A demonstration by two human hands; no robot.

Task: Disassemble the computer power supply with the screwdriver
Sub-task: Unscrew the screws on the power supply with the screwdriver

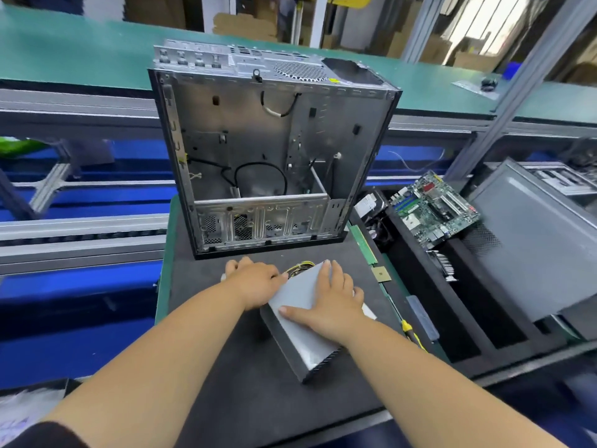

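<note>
The power supply [303, 321], a grey metal box, lies on the dark tabletop [226, 367] at lower center of the frame, turned at an angle, with its yellow and black cables [298, 267] trailing from its far end. The right hand [329, 299] lies flat on the box's top with fingers straight, apparently to hold it steady or turn it. The left hand [253, 281] rests at the box's far left corner beside the cables; its fingers are bent over something there, but whether it grips anything cannot be told. The screwdriver [412, 334], with a yellow handle, lies untouched near the tabletop's right edge, within easy reach of the right hand. Behind the hands stands the emptied case [268, 156], open side facing the camera. A motherboard [433, 208] rests in a tray at the right.
</note>
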